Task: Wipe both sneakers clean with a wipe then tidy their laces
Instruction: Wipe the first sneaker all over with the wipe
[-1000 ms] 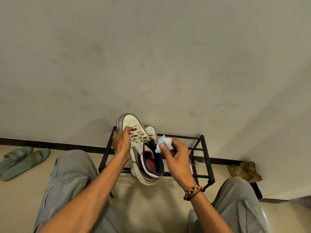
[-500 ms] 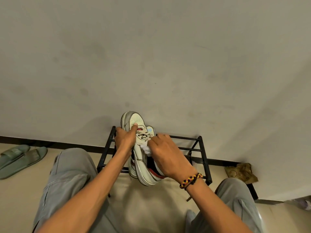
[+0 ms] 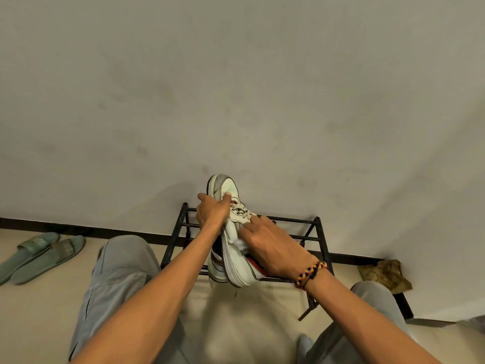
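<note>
At frame centre, above a black rack (image 3: 319, 233), two sneakers (image 3: 232, 254) are gripped together by the left hand (image 3: 212, 212), fingers curled round the toes. A wipe (image 3: 240, 243) is pressed on the nearer sneaker's side under the right hand (image 3: 270, 245).

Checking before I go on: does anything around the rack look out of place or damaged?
A dark rod lies askew on the floor by the black shoe rack's right front corner, looking detached. A crumpled brown bag sits against the wall.
</note>
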